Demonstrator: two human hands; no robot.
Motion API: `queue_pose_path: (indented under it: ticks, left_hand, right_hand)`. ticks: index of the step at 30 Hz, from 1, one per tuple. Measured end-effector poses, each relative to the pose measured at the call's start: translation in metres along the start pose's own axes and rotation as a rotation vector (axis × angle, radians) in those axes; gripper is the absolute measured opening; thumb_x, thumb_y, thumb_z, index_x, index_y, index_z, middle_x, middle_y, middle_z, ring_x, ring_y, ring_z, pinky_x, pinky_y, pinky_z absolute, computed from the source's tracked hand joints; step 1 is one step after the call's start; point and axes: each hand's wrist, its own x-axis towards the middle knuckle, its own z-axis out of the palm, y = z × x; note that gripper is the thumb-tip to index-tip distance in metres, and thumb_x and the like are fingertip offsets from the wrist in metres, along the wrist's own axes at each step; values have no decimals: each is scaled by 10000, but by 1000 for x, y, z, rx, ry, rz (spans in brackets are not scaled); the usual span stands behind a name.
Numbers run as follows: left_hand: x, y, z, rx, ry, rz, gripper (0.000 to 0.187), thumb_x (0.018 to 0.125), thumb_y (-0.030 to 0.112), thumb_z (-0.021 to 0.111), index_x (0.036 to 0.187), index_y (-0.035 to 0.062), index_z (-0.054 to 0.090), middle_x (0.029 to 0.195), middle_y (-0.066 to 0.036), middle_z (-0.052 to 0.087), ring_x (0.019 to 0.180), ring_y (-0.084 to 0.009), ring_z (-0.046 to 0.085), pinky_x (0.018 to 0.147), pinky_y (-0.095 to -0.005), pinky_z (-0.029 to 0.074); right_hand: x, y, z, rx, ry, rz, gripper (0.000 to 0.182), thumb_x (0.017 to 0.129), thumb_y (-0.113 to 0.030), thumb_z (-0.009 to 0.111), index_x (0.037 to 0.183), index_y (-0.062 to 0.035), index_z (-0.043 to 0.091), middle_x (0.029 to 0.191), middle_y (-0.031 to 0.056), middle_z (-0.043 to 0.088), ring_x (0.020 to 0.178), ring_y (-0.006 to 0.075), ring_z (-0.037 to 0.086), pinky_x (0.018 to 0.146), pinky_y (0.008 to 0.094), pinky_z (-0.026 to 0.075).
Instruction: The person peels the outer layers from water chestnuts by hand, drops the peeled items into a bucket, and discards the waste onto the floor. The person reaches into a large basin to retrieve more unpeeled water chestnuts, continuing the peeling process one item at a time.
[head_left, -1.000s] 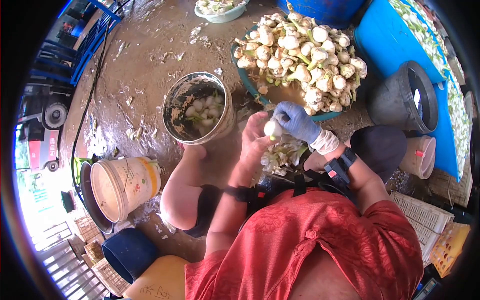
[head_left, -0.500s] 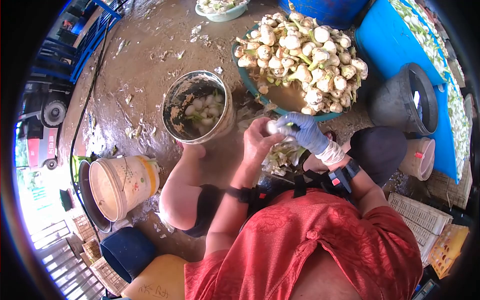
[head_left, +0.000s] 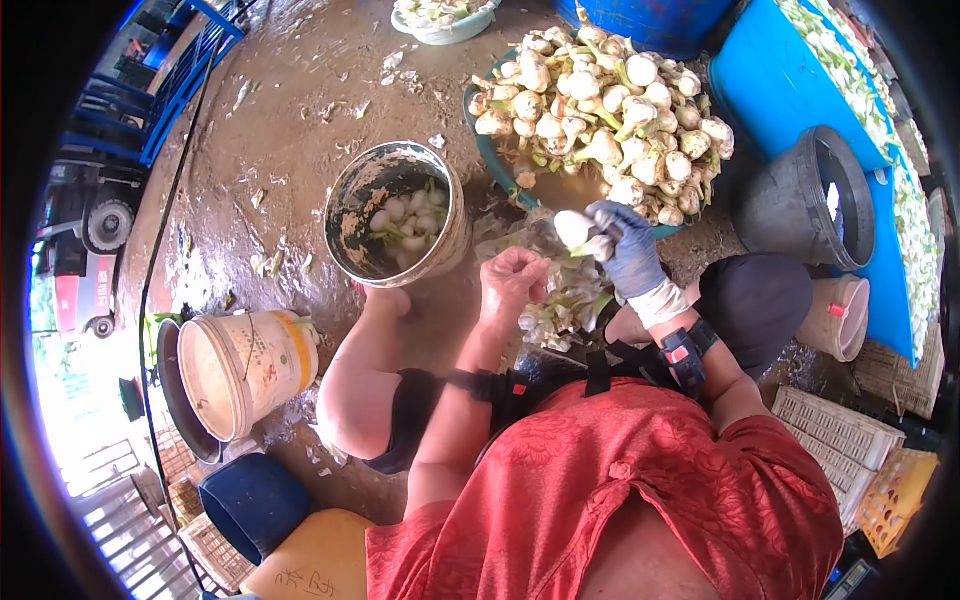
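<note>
A peeled white bulb (head_left: 572, 229) shows at the fingertips of my right hand (head_left: 628, 254), which wears a bluish-grey glove and is closed on it. My left hand (head_left: 514, 284) is bare, with its fingers curled in; whatever they hold, if anything, is too small to make out. Beneath and between the hands lies a heap of peelings (head_left: 568, 300). Beyond them, a green basin (head_left: 490, 155) bears a tall pile of unpeeled bulbs (head_left: 600, 110). To the left stands a round bucket (head_left: 450, 235) with peeled white bulbs (head_left: 410, 217) inside.
A cream bucket (head_left: 265, 370) lies tipped at the left, near a dark blue bucket (head_left: 255, 508). At the right are a grey bucket (head_left: 790, 210), a pink bucket (head_left: 835, 318) and a blue trough (head_left: 785, 75). Scraps litter the wet floor (head_left: 270, 150).
My hands have moved apart. The right one has shifted slightly right with the bulb, which now shows whole, while the left has drawn off it with its fingers curled.
</note>
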Motion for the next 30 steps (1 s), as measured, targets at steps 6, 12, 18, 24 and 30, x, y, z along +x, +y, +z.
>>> queue_pose_path:
  ticks: [6, 12, 18, 24, 30]
  left_hand:
    - [5, -19, -2, 624, -305, -288, 181, 823, 164, 648, 861, -12, 630, 639, -76, 624, 522, -117, 589, 474, -246, 468]
    - [6, -39, -4, 808, -301, 68, 290, 807, 265, 606, 1006, 60, 654, 863, -204, 650, 846, -333, 637, 749, -409, 492]
    - [6, -15, 1, 734, -225, -81, 274, 813, 179, 629, 1038, 25, 640, 679, -93, 645, 594, -152, 621, 600, -314, 492]
    - [2, -31, 6, 902, -353, 80, 372, 799, 206, 646, 1128, 43, 585, 819, -145, 661, 773, -235, 655, 692, -337, 503]
    - [-1, -19, 8, 890, -355, 69, 434, 795, 196, 632, 1191, 42, 541, 1039, -222, 626, 990, -357, 599, 838, -415, 475]
  right_hand:
    - [16, -17, 0, -175, -153, 180, 123, 870, -93, 597, 946, -27, 667, 857, 40, 657, 704, 60, 587, 591, 185, 474]
    - [45, -45, 73, 116, -452, -252, 283, 869, -136, 612, 1136, -45, 589, 966, 50, 650, 890, 122, 618, 761, 238, 506]
    - [78, -1, 23, -1433, -520, -67, 314, 826, -291, 595, 981, -19, 628, 981, 140, 657, 914, 315, 637, 823, 398, 493]
    - [76, 80, 1, -1482, -287, 183, 509, 838, -284, 572, 1249, -19, 429, 1140, 216, 578, 1046, 356, 575, 892, 437, 453]
    - [148, 189, 2, -983, 285, 343, 797, 741, -339, 735, 1346, -9, 334, 1159, 259, 572, 1073, 393, 558, 921, 390, 442]
